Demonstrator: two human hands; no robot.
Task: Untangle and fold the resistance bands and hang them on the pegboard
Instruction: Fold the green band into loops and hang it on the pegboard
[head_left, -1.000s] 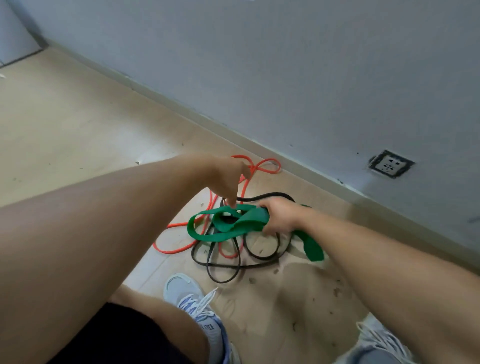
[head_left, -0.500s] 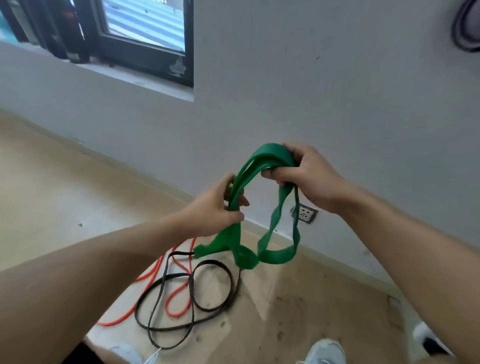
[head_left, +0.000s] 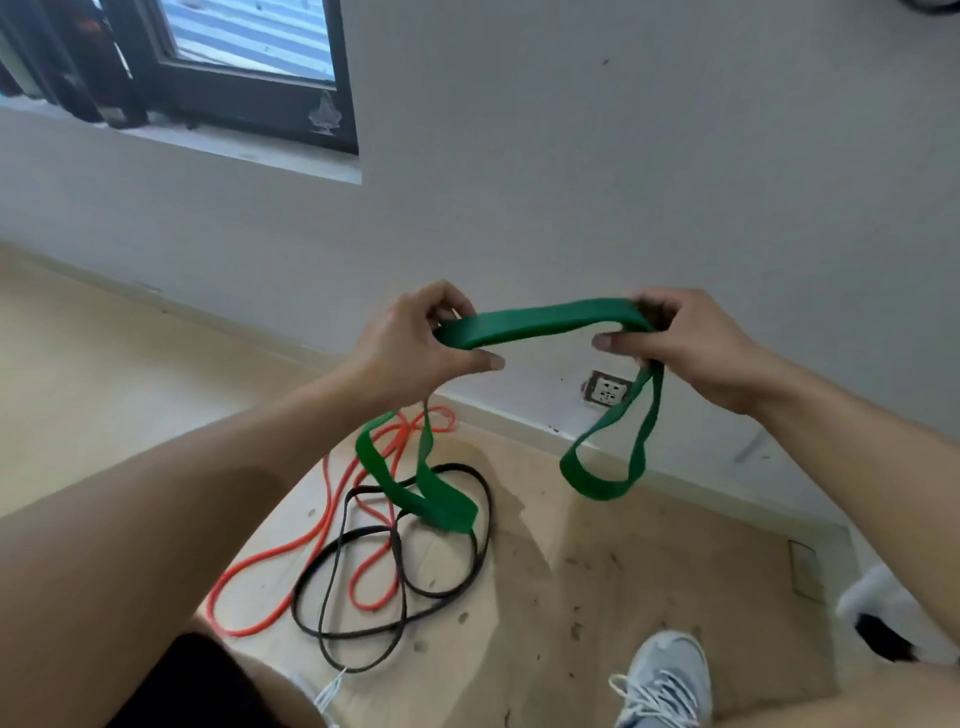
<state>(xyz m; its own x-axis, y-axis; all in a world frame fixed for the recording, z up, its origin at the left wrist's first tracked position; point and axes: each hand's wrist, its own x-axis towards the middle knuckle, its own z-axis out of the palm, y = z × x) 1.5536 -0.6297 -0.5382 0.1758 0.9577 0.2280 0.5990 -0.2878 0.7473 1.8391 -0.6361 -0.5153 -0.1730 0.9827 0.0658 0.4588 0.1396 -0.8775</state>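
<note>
A wide green resistance band (head_left: 535, 321) is stretched level between my two hands at chest height. My left hand (head_left: 410, 343) grips its left end, and one green loop hangs down from there. My right hand (head_left: 680, 348) grips its right end, with a second loop dangling below it. On the floor beneath lie a thin black band (head_left: 400, 566) in coils and an orange band (head_left: 291, 551), still crossed over each other. No pegboard shows in this view.
A grey wall stands just ahead with a socket (head_left: 605, 388) low on it and a dark-framed window (head_left: 244, 67) at upper left. My shoe (head_left: 662, 680) is planted on the dirty wooden floor (head_left: 597, 587) at lower right. A white object (head_left: 893, 613) lies at the far right.
I have lifted the green band off the floor pile and stood up. My hands have since moved apart, pulling the band's top length out level between them.
</note>
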